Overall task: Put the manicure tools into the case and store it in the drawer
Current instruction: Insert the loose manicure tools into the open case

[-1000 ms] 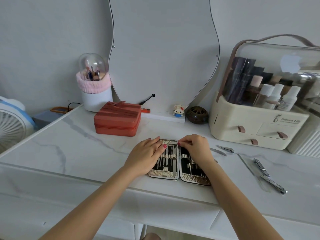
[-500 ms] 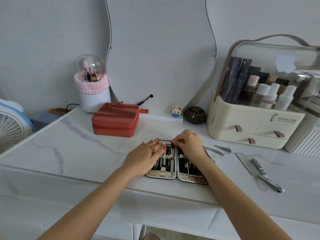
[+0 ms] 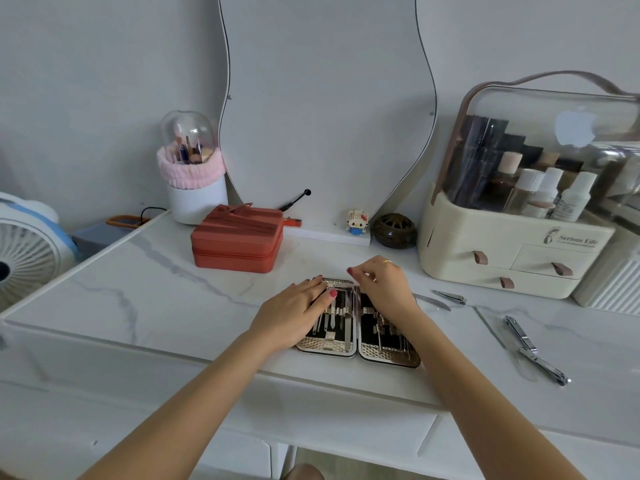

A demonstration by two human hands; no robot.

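Observation:
The manicure case (image 3: 388, 358) lies open near the table's front edge, with several metal tools in its black lining. My left hand (image 3: 294, 313) presses flat on the left half, fingers straight. My right hand (image 3: 381, 285) hovers over the top of the right half with curled fingers, its thumb and forefinger pinched at the top end of a slim tool by the hinge. Loose on the table to the right lie a curved blade (image 3: 433, 302), a small clipper (image 3: 452, 297), a thin file (image 3: 488, 325) and a large clipper (image 3: 533, 348).
A red zip box (image 3: 239, 242) stands behind the case to the left, with a brush holder (image 3: 194, 188) beyond it. A cream cosmetics organiser (image 3: 485, 258) with small drawers sits at the right. A fan (image 3: 24, 251) is at far left. Drawer fronts (image 3: 346, 427) run under the tabletop.
My right hand has shifted slightly up and toward the case's top centre. My left hand stays flat on the left half. The view has drifted a little.

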